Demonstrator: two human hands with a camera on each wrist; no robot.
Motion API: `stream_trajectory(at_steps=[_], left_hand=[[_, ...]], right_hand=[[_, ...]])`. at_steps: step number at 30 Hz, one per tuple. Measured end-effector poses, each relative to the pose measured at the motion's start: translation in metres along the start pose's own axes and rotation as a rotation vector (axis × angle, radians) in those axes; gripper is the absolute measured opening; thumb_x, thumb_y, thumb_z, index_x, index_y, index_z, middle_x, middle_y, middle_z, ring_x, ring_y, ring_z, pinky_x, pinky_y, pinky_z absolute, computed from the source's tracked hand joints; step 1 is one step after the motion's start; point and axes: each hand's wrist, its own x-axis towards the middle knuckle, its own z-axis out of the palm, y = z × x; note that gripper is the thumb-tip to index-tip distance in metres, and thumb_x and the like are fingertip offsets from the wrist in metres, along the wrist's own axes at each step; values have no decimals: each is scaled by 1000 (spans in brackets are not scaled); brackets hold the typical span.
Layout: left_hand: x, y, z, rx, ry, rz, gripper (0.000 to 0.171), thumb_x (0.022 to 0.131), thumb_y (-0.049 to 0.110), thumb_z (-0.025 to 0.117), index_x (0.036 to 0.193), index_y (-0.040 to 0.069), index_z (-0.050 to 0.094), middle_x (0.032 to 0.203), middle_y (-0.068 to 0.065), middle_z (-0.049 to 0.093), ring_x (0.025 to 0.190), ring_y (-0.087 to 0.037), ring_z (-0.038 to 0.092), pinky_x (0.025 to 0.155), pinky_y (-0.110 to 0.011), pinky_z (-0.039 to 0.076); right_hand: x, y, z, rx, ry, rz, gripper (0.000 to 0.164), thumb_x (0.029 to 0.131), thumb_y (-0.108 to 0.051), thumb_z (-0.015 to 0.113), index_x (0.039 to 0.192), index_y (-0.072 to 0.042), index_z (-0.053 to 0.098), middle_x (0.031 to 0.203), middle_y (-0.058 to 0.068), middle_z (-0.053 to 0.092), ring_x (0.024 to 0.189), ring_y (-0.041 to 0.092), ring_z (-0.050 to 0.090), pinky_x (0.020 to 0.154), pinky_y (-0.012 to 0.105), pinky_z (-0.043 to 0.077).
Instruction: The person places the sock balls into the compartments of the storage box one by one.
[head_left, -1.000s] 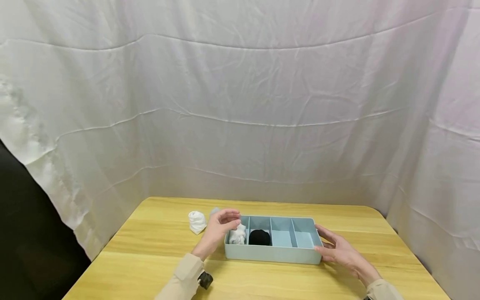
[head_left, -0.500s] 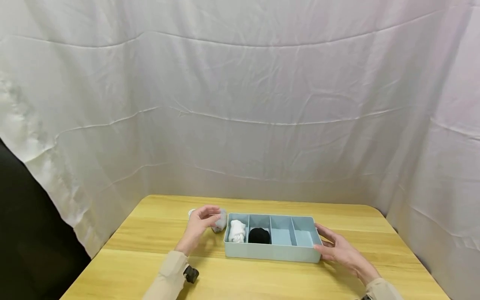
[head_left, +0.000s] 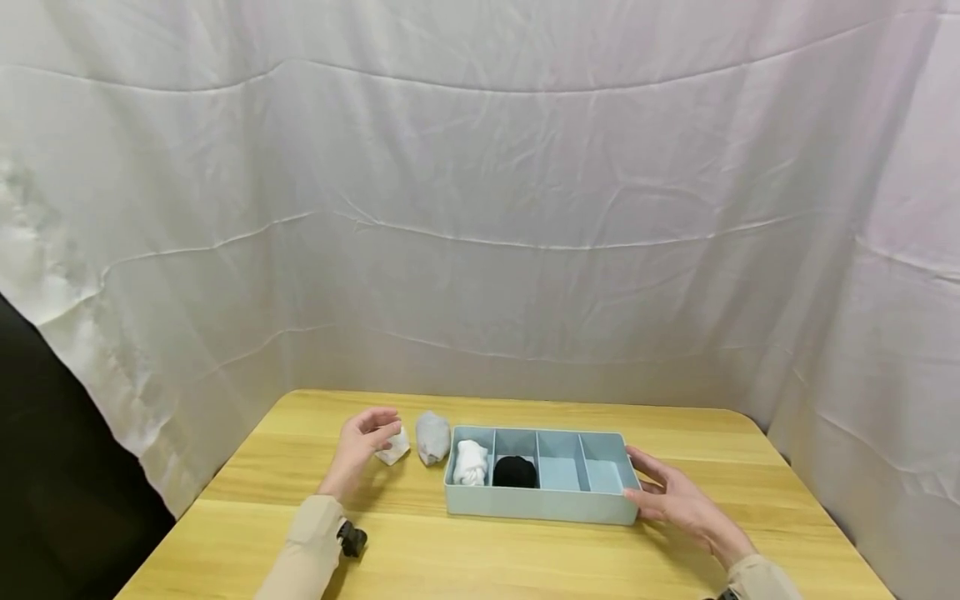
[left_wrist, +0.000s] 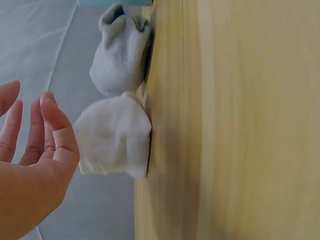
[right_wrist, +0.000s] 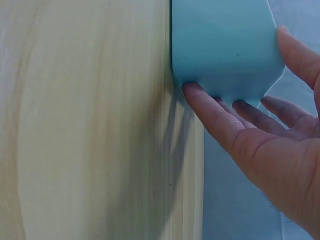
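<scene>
My left hand (head_left: 356, 450) hovers beside a rolled white sock (head_left: 393, 447), fingers loosely bent and apart from it. In the left wrist view that white sock (left_wrist: 114, 136) sits on the table past my fingertips. A rolled grey sock (head_left: 432, 437) lies between it and a light blue divided box (head_left: 540, 507). My right hand (head_left: 678, 504) holds the box's right end, with thumb and fingers against it; the right wrist view shows fingertips on the box wall (right_wrist: 227, 45). Inside the box, another white sock (head_left: 471, 462) fills the leftmost compartment, and a black rolled item (head_left: 515, 472) the second.
The box's two right compartments (head_left: 561, 460) show bare floors. Beneath everything is a wooden table (head_left: 480, 558) with rounded far corners. Pale curtains (head_left: 525, 208) hang behind it and at the sides.
My left hand has moved left from the box's left compartment, past the grey sock, to the white sock on the table. My right hand has stayed at the box's right end.
</scene>
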Motion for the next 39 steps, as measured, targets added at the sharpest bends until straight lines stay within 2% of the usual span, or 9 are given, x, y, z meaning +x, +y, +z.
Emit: stream_trajectory(at_steps=[11,18,21,25,28,31,35,39], left_hand=[[7,0,-12,19,89,-67,34,88,9,73,120,0,64,104,-3,69,87,-9,63,75,-25,54],[10,0,-18,58,132,-92,41,87,10,74,125,0,63,101,8,69,88,-3,62,78,-27,52],[12,-1,-19,69,144,-110,44,86,10,75,127,1,62,110,0,69,96,-9,59,79,-27,51],[14,-5,-19,70,122,-149,51,85,8,75,133,1,58,134,-15,56,118,-23,49,83,-22,48],[16,-10,-19,64,97,-190,56,85,7,75,137,2,54,144,-20,48,125,-28,44,85,-22,47],[19,-15,-18,59,70,-213,60,85,6,74,140,1,51,146,-23,45,121,-26,48,88,-25,48],[20,-19,-16,72,45,-206,63,85,5,73,142,-1,47,144,-25,46,113,-21,54,90,-27,49],[21,-19,-13,101,15,-201,65,85,5,74,143,-1,45,143,-24,47,118,-26,52,101,-36,44]], right_hand=[[0,0,0,4,-5,0,85,94,-15,66,157,-4,9,160,29,0,142,54,18,97,47,51],[0,1,0,-11,-6,-6,86,94,-17,66,157,-4,9,160,29,0,142,54,17,98,47,51],[0,2,0,-8,-6,-8,87,94,-17,67,157,-4,9,160,29,0,142,54,17,98,47,50],[-1,1,0,-11,-4,-9,87,94,-17,67,157,-4,9,160,30,0,142,54,17,98,47,51],[-1,0,0,-12,-4,-8,86,94,-17,66,157,-4,9,160,30,0,142,54,17,98,47,51],[-1,-1,0,-10,-1,-4,86,94,-17,66,157,-4,9,160,29,0,142,54,17,98,47,51],[-1,-1,0,-8,1,-2,86,94,-17,67,157,-4,10,160,29,1,142,54,17,98,47,51],[-1,0,0,-9,-2,-6,86,94,-17,66,157,-4,9,160,29,1,142,54,17,98,46,51]])
